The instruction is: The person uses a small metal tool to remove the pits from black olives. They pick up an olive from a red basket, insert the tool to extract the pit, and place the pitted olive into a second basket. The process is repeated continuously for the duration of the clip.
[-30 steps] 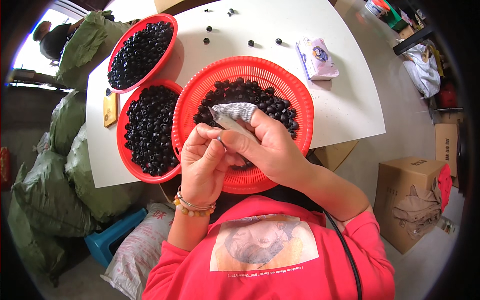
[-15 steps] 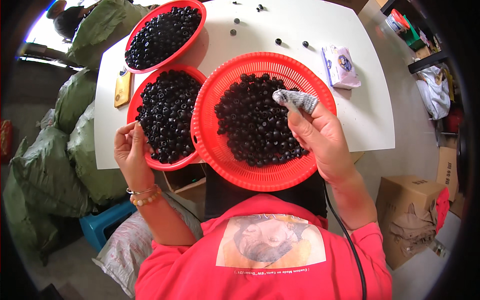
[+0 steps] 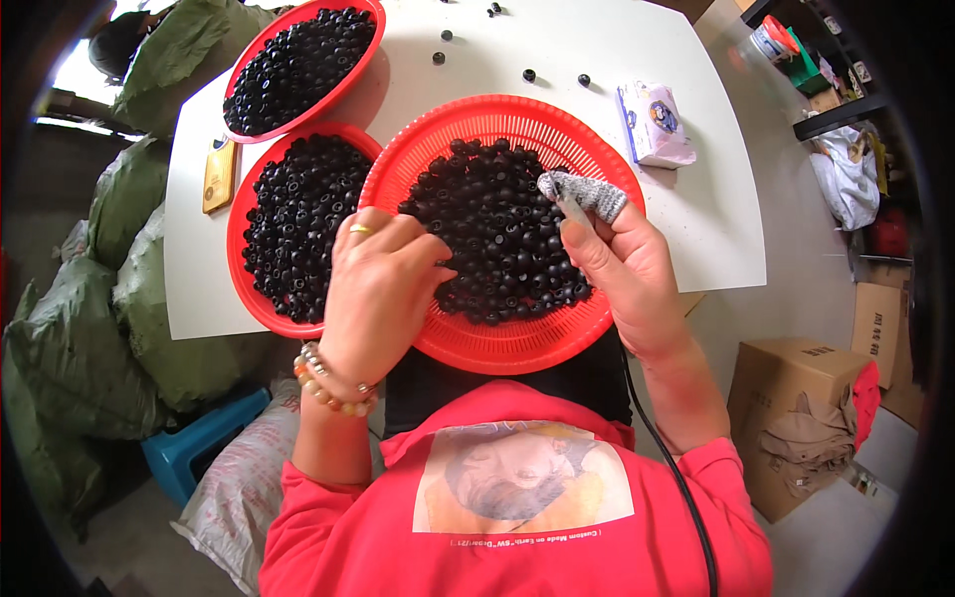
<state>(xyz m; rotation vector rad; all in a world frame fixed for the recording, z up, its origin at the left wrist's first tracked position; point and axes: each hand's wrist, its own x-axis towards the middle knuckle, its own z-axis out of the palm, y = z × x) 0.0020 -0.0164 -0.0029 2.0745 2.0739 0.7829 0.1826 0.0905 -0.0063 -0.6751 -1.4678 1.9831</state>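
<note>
Overhanging black beads point(image 3: 502, 224), a curled left hand point(image 3: 386, 279).

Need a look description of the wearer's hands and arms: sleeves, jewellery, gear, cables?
Red-pink sleeves, forearms bare below. Left hand: gold-coloured ring; at the wrist, a silver-coloured bracelet and a beaded bracelet in orange and pale tones. Right hand: grey knit finger cover on one finger, bare wrist. Black cable runs over the shirt beside the right sleeve.

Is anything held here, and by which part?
The right grip holds a slim pale object by its lower end; whether the left grip holds anything is hidden.
</note>
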